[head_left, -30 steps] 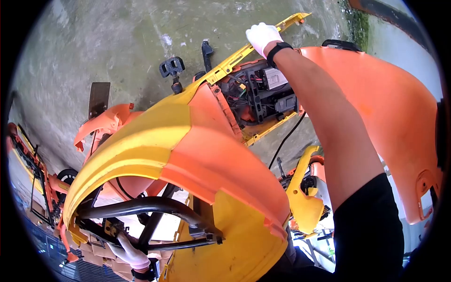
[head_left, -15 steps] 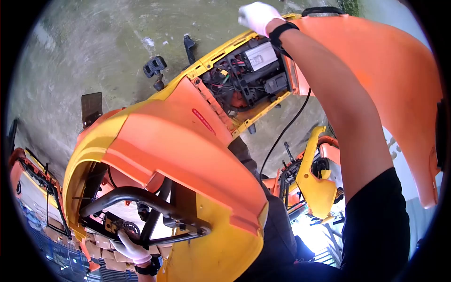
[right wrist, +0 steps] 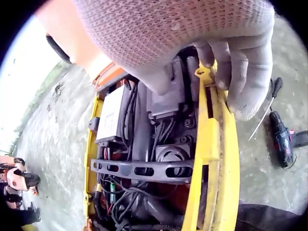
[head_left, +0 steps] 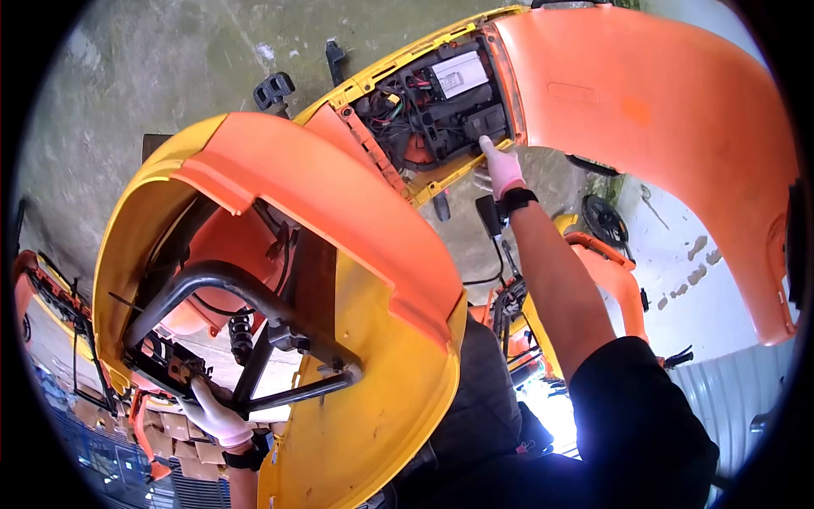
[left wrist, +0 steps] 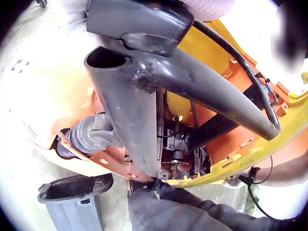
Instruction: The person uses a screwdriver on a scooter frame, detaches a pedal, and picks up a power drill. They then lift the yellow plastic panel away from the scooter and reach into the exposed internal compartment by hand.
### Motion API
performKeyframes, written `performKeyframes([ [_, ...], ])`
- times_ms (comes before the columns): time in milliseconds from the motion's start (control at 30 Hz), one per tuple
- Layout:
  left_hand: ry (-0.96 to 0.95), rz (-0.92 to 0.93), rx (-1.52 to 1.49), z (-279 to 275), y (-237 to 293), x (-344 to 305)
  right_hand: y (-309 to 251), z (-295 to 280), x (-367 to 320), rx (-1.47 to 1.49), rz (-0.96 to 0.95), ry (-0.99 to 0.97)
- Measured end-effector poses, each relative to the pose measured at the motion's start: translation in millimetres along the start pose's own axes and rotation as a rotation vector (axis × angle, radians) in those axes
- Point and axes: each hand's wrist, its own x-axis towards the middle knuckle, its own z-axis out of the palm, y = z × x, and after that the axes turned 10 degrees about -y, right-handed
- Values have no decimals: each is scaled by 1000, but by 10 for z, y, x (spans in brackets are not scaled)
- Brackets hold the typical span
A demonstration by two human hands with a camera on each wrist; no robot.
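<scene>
My gloved left hand (head_left: 222, 414) grips the black tubular frame (head_left: 237, 284) under the raised orange and yellow body shell (head_left: 386, 373); in the left wrist view, pieces of the glove (left wrist: 207, 7) show at the top edge, beside a black tube (left wrist: 127, 115). The gloved right hand (head_left: 502, 166) grips the yellow side panel (head_left: 454, 176) along the open compartment. From the right wrist view, its thumb lies inside over a black box (right wrist: 166, 101), while the fingers (right wrist: 245, 82) curl down the panel's outer side. Beside that box sits a silver-labelled controller (right wrist: 112, 115) among bundled wires.
A large orange body panel (head_left: 593, 93) curves off to the right. On the floor lie a screwdriver (right wrist: 274, 91) and a power drill (right wrist: 280, 139). A pedal (head_left: 273, 90) sticks out on the far side. Other orange and yellow vehicle parts (head_left: 610, 288) stand behind my right arm.
My right hand has come down from the far yellow rail to the near side panel and taken hold of it. The left hand keeps its grip on the frame; the view has shifted.
</scene>
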Motion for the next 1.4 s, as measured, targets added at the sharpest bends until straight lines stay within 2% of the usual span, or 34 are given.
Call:
performKeyframes([
  [67, -44, -64, 49, 46, 29, 21, 149, 4, 41, 127, -64, 34],
  [133, 102, 276, 12, 103, -155, 120, 264, -59, 115, 126, -7, -51],
  [167, 86, 268, 4, 102, -152, 116, 315, -27, 181, -44, -31, 86],
  [200, 85, 267, 1, 101, -154, 113, 414, 44, 188, -510, -347, 392],
  [267, 86, 250, -2, 98, -153, 113, 252, 183, -253, -1017, -825, 435],
  [300, 70, 192, -13, 235, 59, -2, 243, 270, -366, -1017, -826, 436],
  [367, 43, 186, -8, 198, 35, -1, 250, 379, -516, -1431, -930, 35],
  [400, 16, 178, -2, 183, 21, 3, 204, 339, -523, -1431, -925, 36],
  [467, 38, 191, -19, 171, -28, 49, 50, 226, -428, -1536, -890, -202],
  [500, 68, 203, -43, 177, -42, 69, -32, 165, -360, -1655, -845, -267],
  [533, 69, 205, -43, 216, 12, 44, -81, 106, -308, -1653, -847, -266],
  [600, 12, 218, -59, 305, 151, -62, -114, 6, -254, -1720, -1025, -424],
  [667, 7, 215, -31, 256, 100, -42, -102, 5, -191, -1696, -1008, -408],
  [733, 3, 218, -2, 231, 70, -14, -43, 75, -105, -1799, -930, -325],
  [767, 0, 212, -15, 221, 59, -11, 72, 120, -25, -1820, -949, -189],
  [800, -3, 208, -26, 215, 49, -1, 86, 152, -41, -1817, -950, -189],
  [867, 2, 236, 9, 175, 12, 20, 180, 159, -122, -1860, -899, -53],
  [933, 8, 274, 33, 217, 42, 30, 226, 46, -204, -1864, -884, -61],
  [1000, 55, 229, -30, 284, 117, -10, 269, -73, -334, -1836, -816, -65],
  [1033, 19, 212, -29, 245, 108, -14, 249, -89, -318, -1848, -845, -8],
  [1133, -5, 234, -5, 172, 32, 16, 171, -152, -329, -1839, -922, -22],
  [1200, 11, 220, -21, 197, 4, 44, 76, -184, -324, -1846, -897, -6],
  [1300, 57, 208, -59, 224, 67, 8, 3, -228, -329, -1871, -880, -110],
  [1400, 42, 221, -49, 234, 68, 11, 14, -204, -282, -1844, -863, -111],
])
